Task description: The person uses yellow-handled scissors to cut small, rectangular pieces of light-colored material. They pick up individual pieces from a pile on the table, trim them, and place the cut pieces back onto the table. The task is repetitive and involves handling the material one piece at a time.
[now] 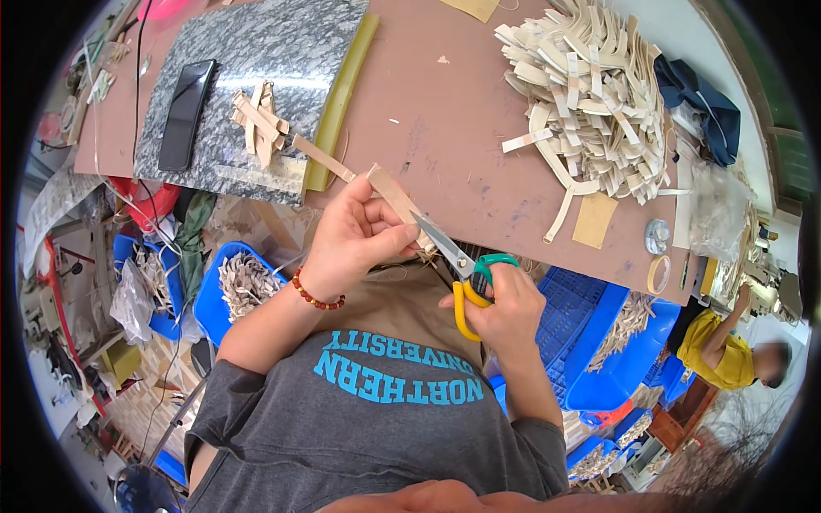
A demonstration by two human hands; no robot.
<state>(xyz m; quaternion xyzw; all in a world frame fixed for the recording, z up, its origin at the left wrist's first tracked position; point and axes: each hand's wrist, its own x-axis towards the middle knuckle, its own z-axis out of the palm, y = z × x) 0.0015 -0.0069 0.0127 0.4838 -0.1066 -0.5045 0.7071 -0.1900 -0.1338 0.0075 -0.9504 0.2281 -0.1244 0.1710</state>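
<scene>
Between the thumb and fingers of my left hand (pixel 355 235) is a beige fabric strip (pixel 391 192), its upper end sticking up past the fingertips. A second narrow beige strip (pixel 321 157) stretches from behind those fingers toward the stone slab. My right hand (pixel 510 312) grips scissors (pixel 463 264) with one yellow and one green handle loop. Their blades point up and left, lying against the held strip beside my left thumb. I cannot tell whether the blades are apart. Thin loose threads hang below the strip.
A speckled stone slab (pixel 248 43) bears a black phone (pixel 187 115) and a small heap of strips (pixel 260 122). At the right of the brown table (pixel 428 103) lies a large strip pile (pixel 590 94), near a tape roll (pixel 658 274). Blue bins (pixel 599 389) flank me. A person in yellow (pixel 715 349) works at right.
</scene>
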